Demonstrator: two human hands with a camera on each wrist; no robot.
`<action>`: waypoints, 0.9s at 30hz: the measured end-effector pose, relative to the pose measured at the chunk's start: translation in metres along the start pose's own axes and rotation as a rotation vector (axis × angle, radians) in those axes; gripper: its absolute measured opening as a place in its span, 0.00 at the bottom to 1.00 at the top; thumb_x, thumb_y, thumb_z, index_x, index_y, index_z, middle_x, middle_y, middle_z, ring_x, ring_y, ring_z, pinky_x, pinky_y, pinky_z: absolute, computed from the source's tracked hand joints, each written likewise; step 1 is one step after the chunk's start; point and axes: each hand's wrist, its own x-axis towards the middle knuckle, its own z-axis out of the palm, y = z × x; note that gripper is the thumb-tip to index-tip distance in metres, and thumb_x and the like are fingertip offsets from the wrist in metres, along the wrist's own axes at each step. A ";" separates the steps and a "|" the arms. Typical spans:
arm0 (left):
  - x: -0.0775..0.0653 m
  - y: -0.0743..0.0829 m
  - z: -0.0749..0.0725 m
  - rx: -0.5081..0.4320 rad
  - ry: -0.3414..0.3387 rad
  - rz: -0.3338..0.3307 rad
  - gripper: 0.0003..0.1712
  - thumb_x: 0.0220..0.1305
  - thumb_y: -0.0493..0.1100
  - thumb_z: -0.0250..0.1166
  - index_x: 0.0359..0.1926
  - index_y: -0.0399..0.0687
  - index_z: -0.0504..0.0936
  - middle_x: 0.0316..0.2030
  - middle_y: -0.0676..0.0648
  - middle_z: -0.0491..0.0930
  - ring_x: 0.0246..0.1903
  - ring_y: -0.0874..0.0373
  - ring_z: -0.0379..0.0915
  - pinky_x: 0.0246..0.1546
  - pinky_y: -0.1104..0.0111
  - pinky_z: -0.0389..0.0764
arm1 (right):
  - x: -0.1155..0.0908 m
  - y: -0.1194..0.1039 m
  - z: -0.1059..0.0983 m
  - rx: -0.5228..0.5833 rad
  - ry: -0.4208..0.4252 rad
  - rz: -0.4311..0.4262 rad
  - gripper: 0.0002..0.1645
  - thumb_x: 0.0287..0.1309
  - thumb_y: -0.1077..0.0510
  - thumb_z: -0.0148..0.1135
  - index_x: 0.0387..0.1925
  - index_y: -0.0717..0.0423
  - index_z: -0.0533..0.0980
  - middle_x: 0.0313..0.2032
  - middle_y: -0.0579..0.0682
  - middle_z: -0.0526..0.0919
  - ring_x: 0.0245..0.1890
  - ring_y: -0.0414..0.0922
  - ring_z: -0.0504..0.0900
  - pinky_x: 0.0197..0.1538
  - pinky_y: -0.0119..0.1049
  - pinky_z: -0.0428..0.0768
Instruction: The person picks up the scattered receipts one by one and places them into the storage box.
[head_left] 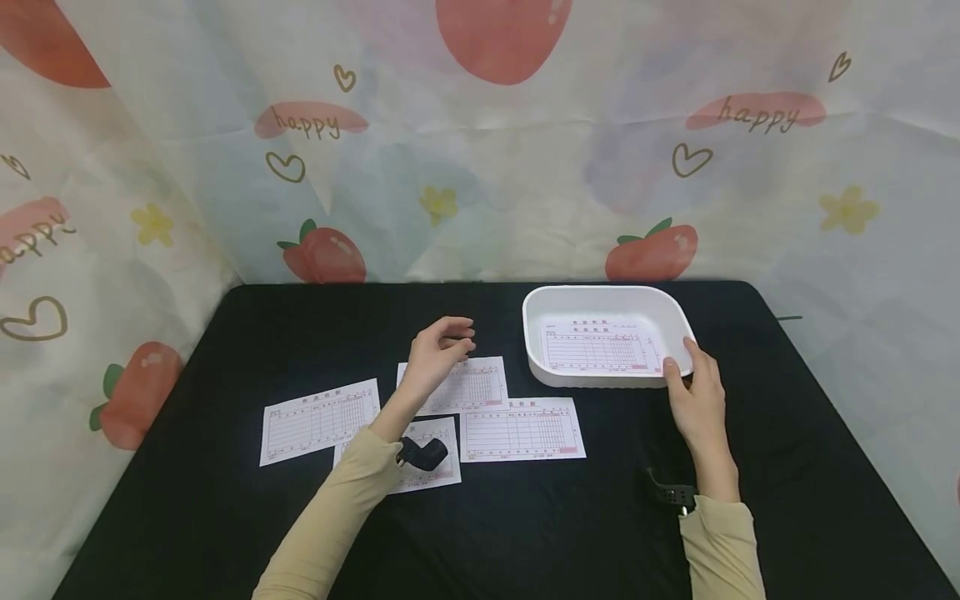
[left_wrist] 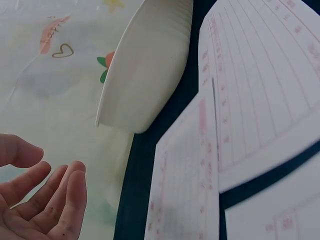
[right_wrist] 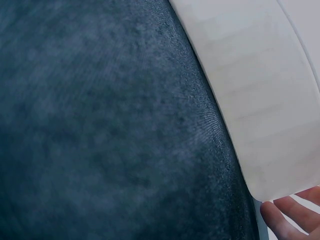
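My right hand (head_left: 697,404) grips the near right corner of a white plastic tub (head_left: 592,381), thumb over the rim and fingers along the outside. Inside the tub lie printed paper forms (head_left: 592,348), overlapping one another. Over the loose forms my left hand (head_left: 438,354) hangs with loosely bent fingers and holds nothing. Beneath it is one form (head_left: 483,385), partly hidden by the hand and forearm. In the left wrist view, its thumb and fingers (left_wrist: 75,200) are apart, with the tub's side beyond.
More forms lie on the black tablecloth (head_left: 562,525): one at the left (head_left: 307,425), one at the right (head_left: 521,437) and one at the front (head_left: 448,477), partly under the left wrist. A patterned curtain (head_left: 510,192) hangs behind the table's back edge.
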 end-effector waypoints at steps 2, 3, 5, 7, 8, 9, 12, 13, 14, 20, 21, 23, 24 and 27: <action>-0.003 -0.004 -0.004 -0.006 0.017 -0.012 0.18 0.64 0.36 0.60 0.55 0.46 0.78 0.50 0.37 0.81 0.45 0.49 0.82 0.43 0.67 0.84 | 0.000 0.001 0.000 -0.001 0.000 0.003 0.33 0.70 0.53 0.47 0.72 0.57 0.56 0.68 0.65 0.60 0.67 0.64 0.62 0.63 0.62 0.67; -0.005 -0.006 -0.006 -0.006 0.030 -0.015 0.17 0.64 0.35 0.60 0.54 0.46 0.78 0.50 0.38 0.81 0.45 0.49 0.83 0.43 0.67 0.84 | 0.000 0.001 0.000 -0.001 -0.001 0.004 0.33 0.70 0.53 0.47 0.72 0.57 0.56 0.68 0.66 0.60 0.66 0.64 0.62 0.63 0.62 0.67; -0.008 -0.010 -0.011 -0.003 0.054 -0.026 0.17 0.64 0.35 0.60 0.54 0.47 0.79 0.49 0.40 0.82 0.45 0.51 0.83 0.43 0.67 0.84 | 0.000 0.001 0.000 0.001 -0.001 0.006 0.33 0.70 0.53 0.47 0.72 0.57 0.56 0.68 0.66 0.60 0.67 0.64 0.62 0.63 0.62 0.67; -0.010 -0.014 -0.015 -0.003 0.083 -0.034 0.17 0.63 0.35 0.60 0.53 0.47 0.79 0.48 0.42 0.82 0.45 0.52 0.83 0.44 0.67 0.83 | 0.000 0.001 0.000 0.002 -0.001 0.006 0.33 0.70 0.53 0.47 0.72 0.57 0.56 0.68 0.66 0.59 0.67 0.64 0.62 0.63 0.62 0.67; -0.012 -0.016 -0.018 0.002 0.099 -0.035 0.16 0.63 0.34 0.59 0.53 0.46 0.79 0.48 0.43 0.83 0.45 0.52 0.83 0.44 0.67 0.83 | 0.000 0.001 0.000 0.002 -0.001 0.005 0.33 0.70 0.53 0.46 0.72 0.57 0.56 0.68 0.66 0.59 0.67 0.64 0.62 0.63 0.62 0.67; -0.013 -0.019 -0.020 0.009 0.114 -0.034 0.16 0.63 0.34 0.59 0.52 0.46 0.80 0.48 0.43 0.83 0.45 0.52 0.83 0.44 0.68 0.83 | 0.000 0.001 0.000 0.004 0.000 0.004 0.33 0.70 0.53 0.47 0.72 0.57 0.56 0.68 0.66 0.60 0.67 0.64 0.62 0.63 0.62 0.67; -0.017 -0.024 -0.028 0.045 0.143 -0.033 0.17 0.63 0.33 0.59 0.53 0.43 0.79 0.47 0.42 0.83 0.46 0.51 0.83 0.43 0.70 0.83 | 0.000 0.001 0.000 0.005 -0.002 0.001 0.33 0.70 0.53 0.47 0.72 0.58 0.56 0.68 0.66 0.59 0.67 0.64 0.62 0.63 0.62 0.66; -0.019 -0.025 -0.031 0.060 0.148 -0.034 0.17 0.63 0.33 0.59 0.53 0.42 0.79 0.47 0.42 0.83 0.46 0.51 0.83 0.42 0.71 0.83 | 0.000 0.001 0.000 0.007 -0.003 0.001 0.33 0.70 0.53 0.47 0.72 0.58 0.56 0.68 0.66 0.59 0.67 0.64 0.62 0.63 0.62 0.66; -0.020 -0.026 -0.034 0.080 0.151 -0.034 0.17 0.63 0.33 0.59 0.53 0.41 0.79 0.47 0.42 0.83 0.45 0.51 0.83 0.42 0.72 0.82 | 0.000 0.000 0.000 0.006 -0.004 0.000 0.33 0.70 0.52 0.47 0.72 0.58 0.55 0.68 0.66 0.59 0.67 0.64 0.62 0.63 0.62 0.66; -0.028 -0.033 -0.055 0.206 0.141 -0.033 0.18 0.62 0.34 0.60 0.53 0.41 0.79 0.48 0.42 0.84 0.46 0.50 0.82 0.46 0.66 0.80 | 0.000 -0.001 0.000 0.010 -0.007 0.004 0.33 0.70 0.53 0.47 0.72 0.58 0.55 0.68 0.66 0.59 0.67 0.64 0.62 0.64 0.62 0.66; -0.029 -0.034 -0.058 0.230 0.132 -0.032 0.18 0.62 0.34 0.61 0.54 0.41 0.79 0.48 0.43 0.83 0.47 0.51 0.81 0.48 0.64 0.80 | 0.000 -0.001 0.000 0.011 -0.008 0.005 0.33 0.70 0.53 0.47 0.72 0.58 0.55 0.68 0.66 0.59 0.67 0.64 0.62 0.64 0.62 0.66; -0.031 -0.036 -0.064 0.273 0.109 -0.028 0.19 0.62 0.35 0.61 0.54 0.41 0.78 0.50 0.42 0.82 0.48 0.50 0.81 0.50 0.59 0.80 | 0.000 -0.001 0.000 0.010 -0.010 0.006 0.33 0.70 0.53 0.47 0.72 0.58 0.55 0.69 0.65 0.59 0.67 0.64 0.62 0.64 0.62 0.66; -0.032 -0.037 -0.067 0.296 0.098 -0.023 0.19 0.62 0.35 0.61 0.55 0.41 0.78 0.50 0.42 0.82 0.49 0.49 0.80 0.51 0.57 0.80 | 0.000 -0.001 0.000 0.008 -0.010 0.006 0.33 0.70 0.53 0.47 0.72 0.58 0.55 0.69 0.66 0.59 0.67 0.64 0.62 0.64 0.62 0.66; -0.036 -0.040 -0.074 0.386 0.068 -0.005 0.21 0.60 0.35 0.62 0.56 0.42 0.77 0.52 0.42 0.81 0.51 0.49 0.79 0.51 0.57 0.80 | 0.000 0.000 0.000 0.006 -0.009 0.001 0.33 0.70 0.53 0.47 0.72 0.58 0.55 0.68 0.66 0.59 0.67 0.64 0.62 0.64 0.63 0.65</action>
